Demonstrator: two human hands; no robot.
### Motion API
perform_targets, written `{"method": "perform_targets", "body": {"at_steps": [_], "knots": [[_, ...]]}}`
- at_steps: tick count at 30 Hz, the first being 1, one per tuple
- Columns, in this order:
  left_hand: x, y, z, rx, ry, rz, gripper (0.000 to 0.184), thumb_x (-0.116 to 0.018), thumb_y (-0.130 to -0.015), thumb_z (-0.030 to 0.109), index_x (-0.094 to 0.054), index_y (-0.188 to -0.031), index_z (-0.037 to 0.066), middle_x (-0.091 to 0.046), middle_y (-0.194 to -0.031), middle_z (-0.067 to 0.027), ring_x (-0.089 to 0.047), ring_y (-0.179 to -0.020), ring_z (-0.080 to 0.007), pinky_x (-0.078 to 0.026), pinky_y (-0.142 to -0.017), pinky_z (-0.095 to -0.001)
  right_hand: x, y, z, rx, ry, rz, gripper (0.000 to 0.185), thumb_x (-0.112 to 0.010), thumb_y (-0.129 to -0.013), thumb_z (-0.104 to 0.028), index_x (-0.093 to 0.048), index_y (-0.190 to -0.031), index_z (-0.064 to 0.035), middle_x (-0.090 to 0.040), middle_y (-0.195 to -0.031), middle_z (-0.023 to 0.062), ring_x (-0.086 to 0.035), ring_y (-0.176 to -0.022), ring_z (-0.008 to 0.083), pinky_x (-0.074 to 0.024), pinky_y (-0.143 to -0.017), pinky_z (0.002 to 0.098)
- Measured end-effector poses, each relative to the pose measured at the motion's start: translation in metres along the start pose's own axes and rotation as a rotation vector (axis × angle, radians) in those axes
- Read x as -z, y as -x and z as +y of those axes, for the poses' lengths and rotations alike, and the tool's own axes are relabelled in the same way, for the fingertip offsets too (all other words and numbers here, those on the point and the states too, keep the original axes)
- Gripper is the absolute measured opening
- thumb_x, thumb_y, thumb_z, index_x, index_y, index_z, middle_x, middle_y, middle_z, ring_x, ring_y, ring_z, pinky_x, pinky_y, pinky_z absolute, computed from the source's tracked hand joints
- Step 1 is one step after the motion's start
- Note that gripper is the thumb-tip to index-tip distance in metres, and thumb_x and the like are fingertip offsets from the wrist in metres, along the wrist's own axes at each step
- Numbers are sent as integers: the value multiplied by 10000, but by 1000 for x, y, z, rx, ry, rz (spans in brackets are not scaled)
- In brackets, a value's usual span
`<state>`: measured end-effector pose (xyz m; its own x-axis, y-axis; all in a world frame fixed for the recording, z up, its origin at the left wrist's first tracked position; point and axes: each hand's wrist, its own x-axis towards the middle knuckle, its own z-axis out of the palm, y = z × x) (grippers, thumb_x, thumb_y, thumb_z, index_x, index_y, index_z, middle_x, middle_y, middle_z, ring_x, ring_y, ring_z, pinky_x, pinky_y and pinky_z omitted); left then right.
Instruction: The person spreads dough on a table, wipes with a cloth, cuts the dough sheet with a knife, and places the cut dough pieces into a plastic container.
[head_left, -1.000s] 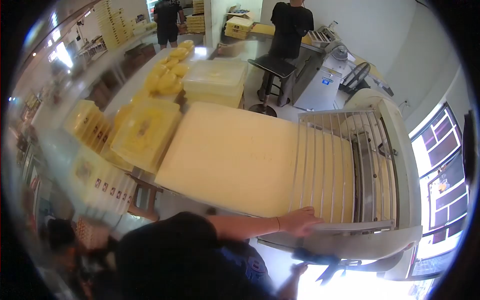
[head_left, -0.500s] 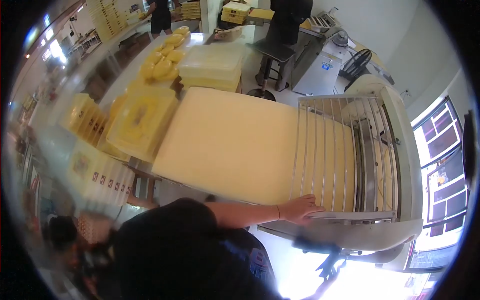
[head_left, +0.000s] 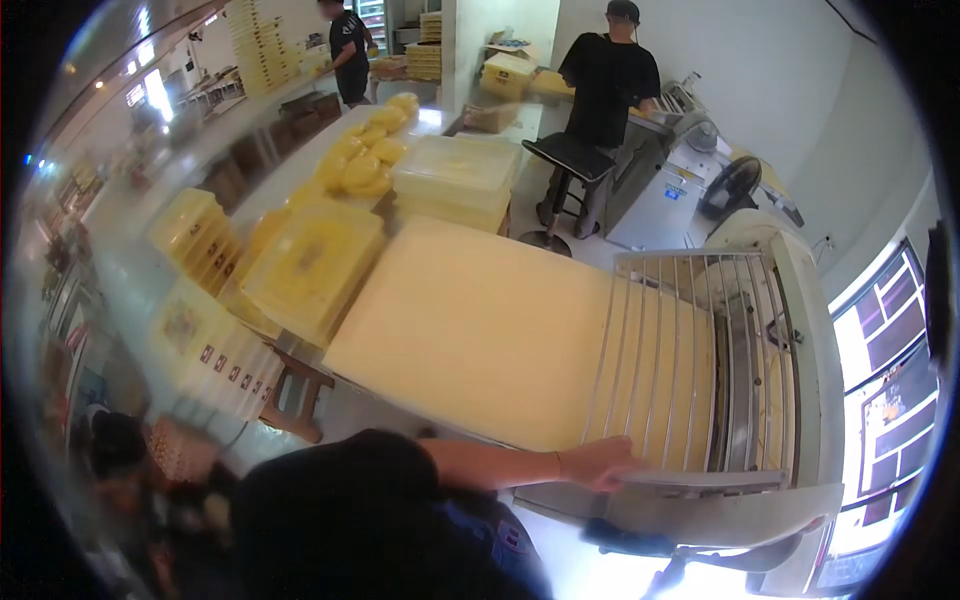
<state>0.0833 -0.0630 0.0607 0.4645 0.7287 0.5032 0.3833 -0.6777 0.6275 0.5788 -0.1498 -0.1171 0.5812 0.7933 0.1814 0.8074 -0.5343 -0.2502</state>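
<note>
My left hand (head_left: 600, 464), at the end of a black sleeve, is at the near corner of a wire guard (head_left: 648, 370) on a dough sheeter (head_left: 820, 390). Its fingers look curled round the guard's front rail, though motion blurs them slightly. Beneath the guard and to its left stretches a wide, smooth, pale-yellow surface (head_left: 470, 330); whether this is dough or bare belt I cannot tell. My right hand does not show. A dark, blurred bar-like part (head_left: 630, 540) sits below the sheeter's near edge.
Yellow plastic boxes (head_left: 315, 265) and a lidded clear box (head_left: 455, 165) border the sheeter's left end. Rounded yellow dough pieces (head_left: 365, 155) lie behind them. A black stool (head_left: 570, 160) and a person in black (head_left: 608, 90) are beyond, near a fan (head_left: 735, 185).
The view has tilted upward, so the sheeter appears lower and more of the people behind shows. My left hand stays at the guard's corner, its fingers now more curled.
</note>
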Motion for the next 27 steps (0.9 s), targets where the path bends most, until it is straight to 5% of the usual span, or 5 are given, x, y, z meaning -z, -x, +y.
{"method": "perform_targets", "body": {"at_steps": [7,13,15,20,27], "knots": [[10,1,9,-3,-87,-42,640,-675,-809,237,-420,-1384,115,-548,-1085,-130,-443,-1153,-329,-301,-1077,-444,-48,38,-39,-105,-213,345,308,-702,-800,-386,-679,-945,-115,-689,-839,95,-657,-714,261,-524,-623,393],[11,30,-10,-15,-336,148,692,-654,-826,360,-376,-1423,149,-381,-1402,-212,-307,-1331,-403,-223,-1097,-562,-125,110,-84,-234,-389,8,296,-672,-826,-289,-620,-1020,-72,-665,-893,140,-658,-774,288,-541,-680,406],[24,53,-40,23,-524,-16,659,-590,-861,398,-376,-1425,134,-291,-1459,-243,-251,-1366,-416,-207,-1091,-576,-138,118,-89,-233,-386,-34,297,-663,-834,-257,-600,-1045,-57,-657,-911,155,-658,-794,297,-546,-698,410],[89,119,-97,728,-728,186,625,-450,-945,413,-325,-1451,67,-213,-1514,-244,-197,-1395,-420,-176,-1092,-589,-177,119,-74,-151,-349,-7,297,-636,-855,-191,-563,-1091,-27,-642,-942,184,-659,-815,315,-557,-711,421],[158,226,-106,886,-843,202,583,-445,-951,364,-336,-1442,69,-248,-1513,-217,-212,-1410,-367,-157,-1136,-528,-117,111,-95,-394,-426,-522,248,-586,-876,-179,-574,-1064,-17,-649,-910,179,-664,-680,321,-552,-536,435]]}}
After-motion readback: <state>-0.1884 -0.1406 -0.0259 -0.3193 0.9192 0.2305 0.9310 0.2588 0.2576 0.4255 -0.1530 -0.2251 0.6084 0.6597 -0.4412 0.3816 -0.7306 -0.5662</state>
